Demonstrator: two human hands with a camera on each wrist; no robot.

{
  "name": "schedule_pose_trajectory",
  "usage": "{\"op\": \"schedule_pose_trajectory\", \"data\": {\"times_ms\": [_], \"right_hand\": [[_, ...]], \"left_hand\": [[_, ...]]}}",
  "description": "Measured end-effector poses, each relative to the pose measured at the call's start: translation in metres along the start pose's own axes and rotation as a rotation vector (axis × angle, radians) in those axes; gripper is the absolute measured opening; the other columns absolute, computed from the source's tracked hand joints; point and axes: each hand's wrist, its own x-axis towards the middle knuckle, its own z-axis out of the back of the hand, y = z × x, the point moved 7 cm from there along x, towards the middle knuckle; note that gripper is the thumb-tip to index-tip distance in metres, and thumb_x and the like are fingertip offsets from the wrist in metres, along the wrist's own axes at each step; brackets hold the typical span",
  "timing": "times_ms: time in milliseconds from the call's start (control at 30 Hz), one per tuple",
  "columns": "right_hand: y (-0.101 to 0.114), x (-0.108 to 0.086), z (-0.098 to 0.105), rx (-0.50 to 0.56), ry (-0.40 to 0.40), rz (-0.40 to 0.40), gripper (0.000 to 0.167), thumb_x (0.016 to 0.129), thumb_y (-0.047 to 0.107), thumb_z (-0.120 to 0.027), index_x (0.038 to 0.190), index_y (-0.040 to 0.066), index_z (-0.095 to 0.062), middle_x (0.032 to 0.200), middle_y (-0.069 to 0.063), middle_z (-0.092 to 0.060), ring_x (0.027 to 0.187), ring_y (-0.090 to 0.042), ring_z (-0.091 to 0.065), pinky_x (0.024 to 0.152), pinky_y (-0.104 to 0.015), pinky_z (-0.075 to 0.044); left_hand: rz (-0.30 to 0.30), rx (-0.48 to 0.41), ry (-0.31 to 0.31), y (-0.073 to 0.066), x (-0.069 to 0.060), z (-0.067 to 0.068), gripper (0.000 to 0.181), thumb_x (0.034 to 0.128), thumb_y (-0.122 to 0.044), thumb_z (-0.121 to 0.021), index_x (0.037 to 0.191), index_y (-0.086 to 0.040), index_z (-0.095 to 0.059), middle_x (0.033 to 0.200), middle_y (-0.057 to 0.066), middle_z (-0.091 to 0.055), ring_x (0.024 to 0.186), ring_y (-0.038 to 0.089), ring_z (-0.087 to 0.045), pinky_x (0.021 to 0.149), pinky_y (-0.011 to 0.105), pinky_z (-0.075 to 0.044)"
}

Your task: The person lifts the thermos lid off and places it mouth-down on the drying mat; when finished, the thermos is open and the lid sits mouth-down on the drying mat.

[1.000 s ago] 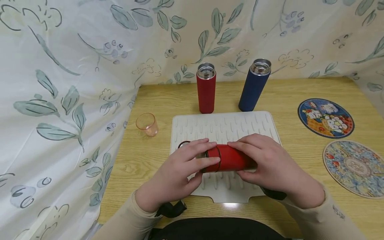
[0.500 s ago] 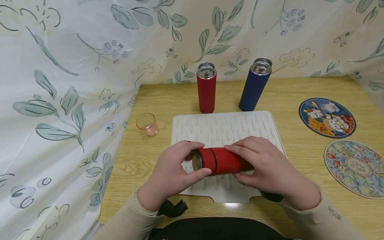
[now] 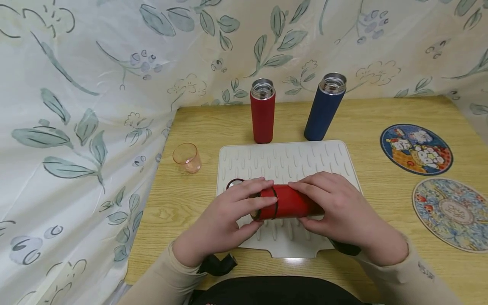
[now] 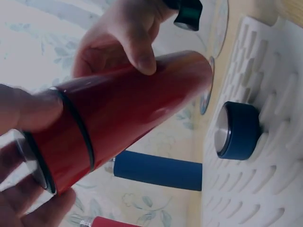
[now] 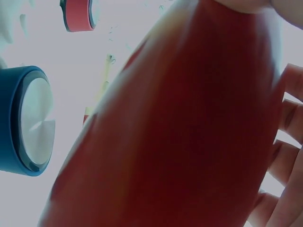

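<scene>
A red thermos flask [image 3: 291, 201] is held lying sideways above the white ridged mat [image 3: 286, 163]. My left hand [image 3: 232, 212] grips its left end, fingers over the lid beside a black band; the lid's silver top shows in the left wrist view. Round the flask's body my right hand [image 3: 339, 207] holds on, thumb below and fingers on top. A blue cap [image 4: 239, 131] with a silver top sits on the mat, hidden from the head view. The right wrist view shows a red cap [image 5: 78, 15] too.
A red bottle [image 3: 263, 118] and a blue bottle [image 3: 324, 112] stand uncapped behind the mat. At left is a small pinkish clear cup [image 3: 187, 159]. Two round patterned coasters, a blue one [image 3: 417, 148] and a pale one [image 3: 451, 214], lie at right.
Half a second ago my left hand had opened back from the flask's lid end, baring its silver top; now its fingers wrap over it again. My right hand has hardly moved.
</scene>
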Motion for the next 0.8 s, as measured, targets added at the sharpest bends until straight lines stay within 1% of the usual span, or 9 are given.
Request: {"op": "schedule_pose_trajectory", "data": {"times_ms": [133, 267, 333, 367, 433, 533, 600, 667, 800], "right_hand": [[0.002, 0.000, -0.001, 0.013, -0.006, 0.018, 0.080, 0.062, 0.018, -0.104, 0.136, 0.010, -0.075, 0.119, -0.003, -0.076, 0.107, -0.024, -0.071, 0.086, -0.051, -0.062], [0.005, 0.001, -0.003, 0.025, -0.011, 0.032, 0.079, 0.062, 0.018, -0.103, 0.136, 0.011, -0.075, 0.119, -0.002, -0.076, 0.108, -0.024, -0.071, 0.088, -0.052, -0.062], [0.005, 0.001, -0.003, 0.021, -0.012, 0.026, 0.080, 0.062, 0.018, -0.103, 0.136, 0.011, -0.074, 0.119, -0.002, -0.076, 0.108, -0.024, -0.071, 0.087, -0.051, -0.062], [0.004, 0.001, -0.003, 0.018, -0.013, 0.020, 0.080, 0.062, 0.018, -0.103, 0.136, 0.011, -0.074, 0.119, -0.003, -0.076, 0.108, -0.024, -0.071, 0.087, -0.051, -0.062], [0.002, 0.000, -0.002, 0.009, -0.016, 0.005, 0.081, 0.061, 0.019, -0.104, 0.136, 0.010, -0.074, 0.119, -0.004, -0.077, 0.108, -0.024, -0.072, 0.086, -0.051, -0.063], [-0.002, -0.001, 0.000, -0.002, -0.023, -0.013, 0.081, 0.061, 0.019, -0.105, 0.135, 0.009, -0.074, 0.118, -0.005, -0.077, 0.107, -0.025, -0.072, 0.087, -0.051, -0.064], [-0.003, -0.001, 0.000, -0.008, -0.023, -0.019, 0.081, 0.061, 0.020, -0.105, 0.135, 0.009, -0.074, 0.118, -0.006, -0.077, 0.107, -0.026, -0.072, 0.087, -0.052, -0.064], [-0.003, -0.001, 0.001, -0.007, -0.021, -0.018, 0.081, 0.061, 0.020, -0.105, 0.135, 0.008, -0.075, 0.118, -0.006, -0.077, 0.107, -0.026, -0.073, 0.088, -0.052, -0.064], [-0.002, -0.001, 0.002, 0.000, -0.020, -0.014, 0.080, 0.062, 0.020, -0.104, 0.135, 0.009, -0.075, 0.118, -0.006, -0.077, 0.107, -0.026, -0.073, 0.088, -0.052, -0.064]], "left_hand": [[0.158, -0.033, -0.006, 0.008, 0.000, 0.002, 0.059, 0.0840, -0.022, -0.098, 0.137, -0.011, -0.075, 0.138, 0.007, -0.075, 0.122, 0.020, -0.072, 0.096, 0.031, -0.064], [0.320, -0.049, -0.026, 0.015, -0.003, 0.004, 0.056, 0.0885, -0.034, -0.094, 0.136, -0.011, -0.075, 0.120, 0.002, -0.078, 0.097, 0.011, -0.070, 0.078, 0.025, -0.062], [0.356, -0.041, -0.018, 0.016, -0.004, 0.004, 0.062, 0.0887, -0.038, -0.092, 0.140, -0.011, -0.072, 0.124, 0.003, -0.078, 0.100, 0.012, -0.070, 0.080, 0.027, -0.063], [0.355, -0.049, -0.012, 0.017, -0.004, 0.004, 0.068, 0.0872, -0.038, -0.094, 0.144, -0.010, -0.070, 0.131, 0.005, -0.076, 0.108, 0.014, -0.071, 0.083, 0.029, -0.065], [0.305, -0.055, 0.008, 0.014, -0.004, 0.002, 0.080, 0.0830, -0.036, -0.098, 0.151, -0.010, -0.064, 0.147, 0.008, -0.069, 0.128, 0.020, -0.068, 0.098, 0.037, -0.064], [0.165, -0.084, 0.021, 0.008, -0.003, 0.000, 0.090, 0.0773, -0.024, -0.103, 0.155, -0.010, -0.058, 0.162, 0.014, -0.056, 0.153, 0.034, -0.052, 0.113, 0.049, -0.058], [0.067, -0.081, 0.015, 0.004, -0.003, 0.000, 0.084, 0.0784, -0.010, -0.099, 0.152, -0.009, -0.059, 0.162, 0.017, -0.054, 0.156, 0.040, -0.048, 0.118, 0.055, -0.054], [0.006, -0.076, -0.005, 0.001, -0.004, 0.000, 0.077, 0.0788, 0.004, -0.091, 0.149, -0.009, -0.061, 0.160, 0.020, -0.055, 0.155, 0.042, -0.049, 0.115, 0.054, -0.057], [-0.022, -0.063, -0.048, 0.002, -0.004, 0.001, 0.072, 0.0760, 0.017, -0.076, 0.143, -0.009, -0.065, 0.154, 0.020, -0.060, 0.142, 0.036, -0.060, 0.105, 0.044, -0.063]]}}
